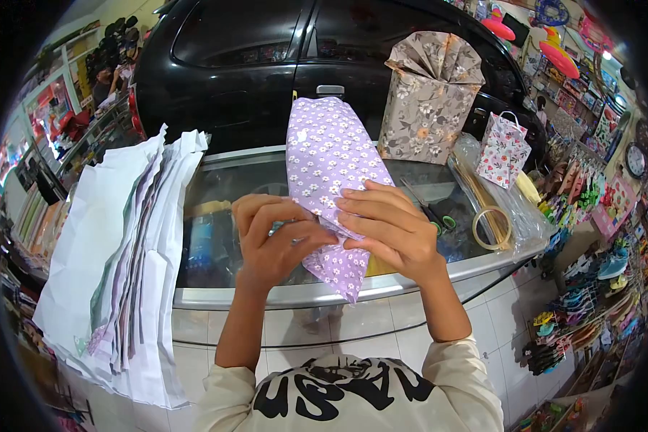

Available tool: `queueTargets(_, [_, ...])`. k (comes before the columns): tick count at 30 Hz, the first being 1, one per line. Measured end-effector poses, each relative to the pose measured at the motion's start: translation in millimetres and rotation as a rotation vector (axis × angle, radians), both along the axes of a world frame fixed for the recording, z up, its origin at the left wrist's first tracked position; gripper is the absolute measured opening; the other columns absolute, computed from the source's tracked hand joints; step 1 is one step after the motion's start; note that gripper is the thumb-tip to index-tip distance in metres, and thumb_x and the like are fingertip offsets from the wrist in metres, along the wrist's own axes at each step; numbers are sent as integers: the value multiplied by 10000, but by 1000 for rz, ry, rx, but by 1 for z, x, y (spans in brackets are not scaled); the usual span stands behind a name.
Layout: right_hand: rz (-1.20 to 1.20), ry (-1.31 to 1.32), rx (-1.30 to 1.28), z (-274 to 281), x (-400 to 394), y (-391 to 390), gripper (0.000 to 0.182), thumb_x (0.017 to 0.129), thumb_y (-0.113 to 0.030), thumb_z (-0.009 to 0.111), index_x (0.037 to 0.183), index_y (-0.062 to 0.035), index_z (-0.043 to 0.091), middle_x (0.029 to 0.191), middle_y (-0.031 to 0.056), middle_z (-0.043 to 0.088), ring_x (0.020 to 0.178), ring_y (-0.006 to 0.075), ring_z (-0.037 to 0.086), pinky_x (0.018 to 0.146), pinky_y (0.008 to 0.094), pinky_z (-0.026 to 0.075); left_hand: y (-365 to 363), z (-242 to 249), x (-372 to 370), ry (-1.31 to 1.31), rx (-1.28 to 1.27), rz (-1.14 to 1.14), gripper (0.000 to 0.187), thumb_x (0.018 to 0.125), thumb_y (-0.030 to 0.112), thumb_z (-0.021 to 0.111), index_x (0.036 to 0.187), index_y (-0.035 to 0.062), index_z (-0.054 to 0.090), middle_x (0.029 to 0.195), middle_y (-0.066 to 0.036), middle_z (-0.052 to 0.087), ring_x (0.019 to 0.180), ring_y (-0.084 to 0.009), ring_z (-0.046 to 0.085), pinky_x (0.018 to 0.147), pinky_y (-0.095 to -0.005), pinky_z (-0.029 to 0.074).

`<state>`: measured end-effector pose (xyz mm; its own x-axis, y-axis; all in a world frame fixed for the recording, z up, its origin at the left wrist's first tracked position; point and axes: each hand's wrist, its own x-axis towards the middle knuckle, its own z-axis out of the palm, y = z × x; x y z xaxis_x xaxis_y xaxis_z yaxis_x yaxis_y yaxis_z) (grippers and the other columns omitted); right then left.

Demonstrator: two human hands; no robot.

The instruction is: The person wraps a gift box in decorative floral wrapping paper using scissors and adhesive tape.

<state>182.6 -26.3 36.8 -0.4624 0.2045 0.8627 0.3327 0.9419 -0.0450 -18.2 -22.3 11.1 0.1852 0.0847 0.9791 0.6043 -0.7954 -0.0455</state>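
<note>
Purple wrapping paper (333, 147) with white daisies lies lengthwise in front of me, wrapped or folded into a long shape. Its pointed near end hangs slightly over the counter's front edge. My left hand (272, 234) is closed, thumb and fingertips pinching the paper at a crease near its left side. Across the same crease from the right, my right hand (396, 232) has its fingers bent over the paper and its thumb tucked close to the fold. Whatever is inside the paper is hidden.
A glass counter (216, 216) supports everything. Paper sheets (108, 237) drape over its left side. A floral gift package (428, 108), small gift bag (502, 151), tape roll (492, 229) and scissors (445, 222) are on the right. A black car (230, 79) stands behind.
</note>
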Motion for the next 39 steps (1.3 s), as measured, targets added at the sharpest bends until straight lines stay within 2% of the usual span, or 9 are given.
queueTargets(7, [10, 11, -22, 0, -1, -1, 338, 692, -188, 726, 999, -53, 682, 1030, 100, 655, 1025, 250, 602, 930, 428, 444, -4, -13, 11, -146, -29, 24, 236, 607, 116, 806, 788, 132, 657, 863, 13, 622, 836, -200, 533, 752, -329, 426])
queueTargets(10, [12, 7, -25, 0, 1, 0, 336, 693, -191, 728, 996, -53, 682, 1034, 98, 654, 1025, 247, 601, 936, 428, 440, -5, -16, 15, -169, 6, -6, 292, 595, 114, 805, 857, 130, 679, 889, 21, 628, 837, -169, 544, 707, -274, 418])
queueTargets(16, [28, -5, -56, 0, 2, 1, 335, 702, -197, 726, 1001, -53, 680, 1055, 97, 650, 1034, 244, 596, 954, 425, 428, -9, -26, 18, -198, -80, -12, 223, 649, 8, 765, 816, 83, 637, 872, -47, 623, 827, -201, 556, 722, -304, 443])
queueTargets(19, [38, -20, -65, 2, 3, -1, 337, 713, -193, 718, 1020, -59, 677, 1067, 96, 649, 1045, 244, 592, 969, 425, 418, -8, -21, 19, -141, -123, -139, 198, 678, -30, 736, 810, 60, 617, 866, -60, 616, 805, -202, 564, 719, -302, 446])
queueTargets(22, [59, -25, -73, 3, 4, 1, 319, 736, -177, 704, 1035, -71, 672, 1081, 95, 647, 1058, 244, 589, 988, 428, 405, -5, -28, 24, -277, -280, -316, 212, 688, -5, 727, 868, 62, 637, 860, -36, 651, 826, -192, 580, 751, -316, 434])
queueTargets(25, [91, -7, -105, 2, 5, 1, 287, 757, -132, 676, 1040, -92, 670, 1104, 100, 639, 1069, 249, 586, 999, 437, 397, -12, -27, 36, -665, -531, -568, 182, 707, 9, 728, 858, 69, 645, 851, -29, 662, 804, -180, 572, 765, -301, 409])
queueTargets(28, [129, -33, -84, 0, 9, 4, 289, 760, -77, 639, 1046, -106, 663, 1134, 113, 623, 1064, 263, 587, 1002, 453, 394, -7, -27, 30, -467, -405, -296, 166, 708, 42, 746, 841, 82, 655, 816, -7, 659, 783, -160, 561, 777, -282, 372])
queueTargets(37, [141, -48, -56, 2, 13, 6, 322, 745, -40, 608, 1056, -112, 652, 1142, 127, 605, 1035, 291, 589, 1003, 485, 398, -14, -13, 36, -286, -105, -18, 255, 647, 119, 798, 867, 97, 669, 797, 11, 647, 790, -174, 550, 769, -298, 372])
queueTargets(39, [129, -44, -56, 2, 12, 5, 327, 737, -50, 617, 1056, -111, 652, 1135, 125, 606, 1034, 290, 589, 998, 489, 403, -14, -15, 40, -288, -85, 10, 269, 618, 62, 798, 848, 76, 657, 828, -22, 648, 819, -190, 559, 768, -315, 401])
